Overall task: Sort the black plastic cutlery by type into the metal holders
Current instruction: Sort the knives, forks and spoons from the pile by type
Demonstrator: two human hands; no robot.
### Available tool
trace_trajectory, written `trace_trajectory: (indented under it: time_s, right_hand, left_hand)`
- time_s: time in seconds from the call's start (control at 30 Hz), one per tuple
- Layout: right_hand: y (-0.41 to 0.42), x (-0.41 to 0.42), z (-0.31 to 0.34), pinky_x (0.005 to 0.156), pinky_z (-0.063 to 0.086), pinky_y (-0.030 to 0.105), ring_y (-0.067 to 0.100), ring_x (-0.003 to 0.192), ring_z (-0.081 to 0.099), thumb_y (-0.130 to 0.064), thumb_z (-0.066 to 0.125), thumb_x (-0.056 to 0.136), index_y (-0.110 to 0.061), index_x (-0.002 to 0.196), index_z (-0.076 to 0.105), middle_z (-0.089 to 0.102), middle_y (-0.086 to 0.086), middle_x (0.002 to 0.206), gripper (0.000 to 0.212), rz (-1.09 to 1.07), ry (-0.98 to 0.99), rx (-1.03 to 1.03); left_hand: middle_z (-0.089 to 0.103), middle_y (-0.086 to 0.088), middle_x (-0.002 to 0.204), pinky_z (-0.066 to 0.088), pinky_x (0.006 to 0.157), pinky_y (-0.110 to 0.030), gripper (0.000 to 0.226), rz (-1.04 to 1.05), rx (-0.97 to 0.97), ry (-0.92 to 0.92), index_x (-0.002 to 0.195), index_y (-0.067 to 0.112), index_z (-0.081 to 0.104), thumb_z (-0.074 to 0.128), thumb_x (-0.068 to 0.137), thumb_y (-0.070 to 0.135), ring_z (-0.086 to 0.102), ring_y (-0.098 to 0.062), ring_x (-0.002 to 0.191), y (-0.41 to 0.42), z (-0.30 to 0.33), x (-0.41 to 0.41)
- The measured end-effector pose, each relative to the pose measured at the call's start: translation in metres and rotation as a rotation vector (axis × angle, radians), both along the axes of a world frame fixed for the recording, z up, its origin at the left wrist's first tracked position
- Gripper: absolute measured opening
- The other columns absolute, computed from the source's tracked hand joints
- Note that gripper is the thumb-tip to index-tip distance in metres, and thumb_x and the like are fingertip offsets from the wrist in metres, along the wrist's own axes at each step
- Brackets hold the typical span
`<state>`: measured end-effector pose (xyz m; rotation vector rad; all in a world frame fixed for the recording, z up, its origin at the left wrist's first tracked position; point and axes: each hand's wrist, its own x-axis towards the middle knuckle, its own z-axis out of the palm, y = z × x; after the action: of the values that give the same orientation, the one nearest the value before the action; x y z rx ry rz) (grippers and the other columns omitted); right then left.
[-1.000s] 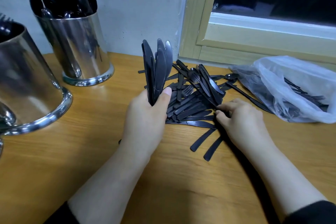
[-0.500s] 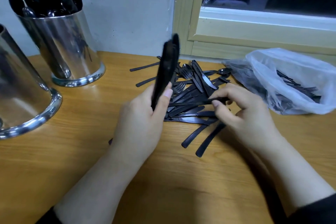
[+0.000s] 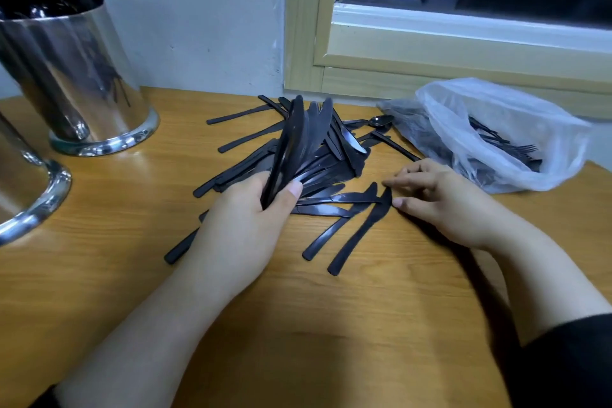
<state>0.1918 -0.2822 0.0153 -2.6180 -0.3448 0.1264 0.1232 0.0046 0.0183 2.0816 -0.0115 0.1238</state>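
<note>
My left hand (image 3: 245,225) grips a bundle of black plastic knives (image 3: 298,139) by the handles, blades fanned upward over the loose cutlery pile (image 3: 334,159) on the wooden table. My right hand (image 3: 440,195) lies low to the right of the pile. Its fingers are stretched out, and index finger and thumb sit on either side of the blade tip of a knife (image 3: 361,232) lying flat. A metal holder (image 3: 82,76) at the back left is filled with black spoons. Only the rim of a second metal holder (image 3: 33,199) shows at the left edge.
A clear plastic bag (image 3: 496,122) with black forks inside lies at the right, under the window frame (image 3: 430,50). A black spoon (image 3: 381,121) lies at the back of the pile. The grey wall stands behind the table (image 3: 298,325).
My right hand was pinching a knife lifted off the pile; now it is down at the table with fingers stretched around a flat knife's tip. The left hand's bundle has fanned out again.
</note>
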Motion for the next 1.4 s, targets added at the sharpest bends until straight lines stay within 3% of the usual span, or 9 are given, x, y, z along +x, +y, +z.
trace_trajectory:
  time_s: [0.13, 0.37, 0.5, 0.73, 0.9, 1.03, 1.13, 1.3, 1.4]
  right_hand:
    - [0.002, 0.000, 0.002, 0.104, 0.043, 0.046, 0.007, 0.114, 0.050, -0.043, 0.074, 0.085, -0.051, 0.114, 0.067, 0.049, -0.025, 0.116, 0.030, 0.047, -0.005, -0.017]
    - [0.006, -0.004, 0.007, 0.091, 0.044, 0.027, 0.004, 0.099, 0.052, -0.032, 0.076, 0.087, -0.037, 0.097, 0.068, 0.051, -0.010, 0.111, 0.015, 0.045, 0.026, 0.004]
    - [0.006, -0.012, 0.017, 0.092, 0.046, 0.031, 0.002, 0.098, 0.054, -0.036, 0.077, 0.085, -0.034, 0.094, 0.066, 0.052, -0.011, 0.108, 0.014, 0.053, 0.102, -0.065]
    - [0.018, -0.035, 0.031, 0.058, 0.038, 0.012, -0.001, 0.058, 0.046, -0.029, 0.081, 0.082, -0.025, 0.083, 0.068, 0.059, -0.015, 0.070, 0.014, 0.101, 0.138, 0.166]
    - [0.051, -0.042, 0.023, 0.066, 0.036, 0.013, 0.002, 0.069, 0.049, -0.022, 0.080, 0.084, -0.028, 0.082, 0.064, 0.061, -0.010, 0.079, 0.017, 0.097, -0.171, 0.339]
    - [0.071, -0.039, 0.014, 0.073, 0.037, 0.011, 0.007, 0.086, 0.057, -0.017, 0.075, 0.088, -0.031, 0.115, 0.061, 0.063, -0.008, 0.094, 0.034, -0.014, -0.375, 0.601]
    - [0.077, -0.042, 0.009, 0.070, 0.039, 0.010, 0.004, 0.081, 0.056, -0.016, 0.070, 0.093, -0.025, 0.111, 0.067, 0.066, -0.007, 0.093, 0.020, -0.010, -0.363, 0.571]
    - [0.092, -0.039, -0.001, 0.079, 0.042, 0.015, 0.002, 0.090, 0.058, -0.024, 0.068, 0.094, -0.025, 0.104, 0.071, 0.062, -0.017, 0.094, 0.011, 0.043, -0.366, 0.347]
    - [0.117, -0.037, -0.003, 0.097, 0.046, 0.034, 0.007, 0.104, 0.056, -0.025, 0.065, 0.096, -0.026, 0.117, 0.069, 0.062, -0.014, 0.110, 0.022, 0.082, -0.412, 0.220]
  left_hand:
    - [0.053, 0.000, 0.059, 0.051, 0.064, -0.042, 0.039, -0.004, 0.091, -0.037, 0.071, 0.023, 0.049, 0.046, 0.098, 0.052, 0.051, -0.012, 0.051, -0.005, 0.003, -0.003]
    - [0.060, 0.020, 0.061, 0.037, 0.061, -0.008, 0.044, -0.012, 0.138, -0.093, 0.070, 0.019, 0.056, 0.044, 0.104, 0.044, 0.056, 0.002, 0.060, -0.008, 0.004, -0.007]
    - [0.061, 0.019, 0.064, 0.038, 0.060, -0.008, 0.045, 0.011, 0.120, -0.107, 0.071, 0.018, 0.057, 0.044, 0.104, 0.044, 0.057, 0.001, 0.062, -0.008, 0.001, -0.007]
    - [0.071, 0.000, 0.079, 0.050, 0.063, -0.030, 0.039, 0.079, 0.138, -0.209, 0.093, 0.022, 0.072, 0.045, 0.099, 0.050, 0.062, -0.014, 0.075, -0.005, 0.003, -0.009]
    - [0.068, 0.006, 0.069, 0.052, 0.057, -0.031, 0.030, -0.140, 0.325, -0.079, 0.091, 0.027, 0.065, 0.047, 0.102, 0.049, 0.061, -0.007, 0.061, -0.006, 0.005, -0.011]
    - [0.052, 0.017, 0.054, 0.037, 0.053, -0.019, 0.023, -0.052, 0.069, -0.092, 0.088, 0.028, 0.065, 0.055, 0.103, 0.043, 0.047, -0.006, 0.050, 0.007, 0.001, -0.008]
    - [0.047, 0.011, 0.055, 0.041, 0.058, -0.038, 0.024, 0.178, -0.323, -0.236, 0.077, 0.030, 0.059, 0.062, 0.101, 0.034, 0.045, -0.016, 0.052, 0.030, 0.007, -0.009]
    - [0.051, -0.001, 0.061, 0.049, 0.055, -0.033, 0.041, 0.404, -0.384, -0.367, 0.088, -0.003, 0.051, 0.060, 0.103, 0.034, 0.052, -0.018, 0.056, 0.076, 0.007, -0.015]
    - [0.063, -0.001, 0.068, 0.051, 0.063, -0.029, 0.036, 0.428, -0.343, -0.169, 0.089, 0.005, 0.064, 0.067, 0.097, 0.040, 0.063, -0.016, 0.068, 0.083, -0.003, -0.011]
